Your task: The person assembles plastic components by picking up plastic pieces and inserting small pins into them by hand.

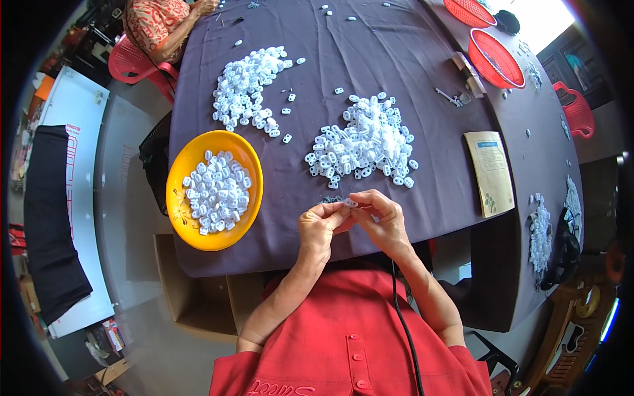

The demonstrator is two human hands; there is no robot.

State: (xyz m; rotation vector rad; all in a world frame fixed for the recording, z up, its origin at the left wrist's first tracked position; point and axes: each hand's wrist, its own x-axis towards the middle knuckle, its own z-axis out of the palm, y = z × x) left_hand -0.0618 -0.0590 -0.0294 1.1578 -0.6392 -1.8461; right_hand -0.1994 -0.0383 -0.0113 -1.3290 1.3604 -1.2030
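Note:
Close to the table's near edge, my left hand [319,228] and my right hand [383,223] meet, both closed with fingertips pinched together. Between them is a small white plastic piece [351,203] with dark holes; both hands appear to grip it. Just beyond my fingers lies a large pile of similar white pieces [370,142]. A second pile [243,86] spreads farther off to the left. The yellow bowl [254,198] at my left holds many more of these pieces [216,191]. Small dark green scraps [330,198] lie beside my left fingertips.
A dark cloth [422,72] covers the table. To the right are a tan booklet [489,175], a red basket [496,59] and more white pieces [540,231]. An open cardboard box [198,290] stands below the near left edge. Another person's arm [178,43] rests at the far left.

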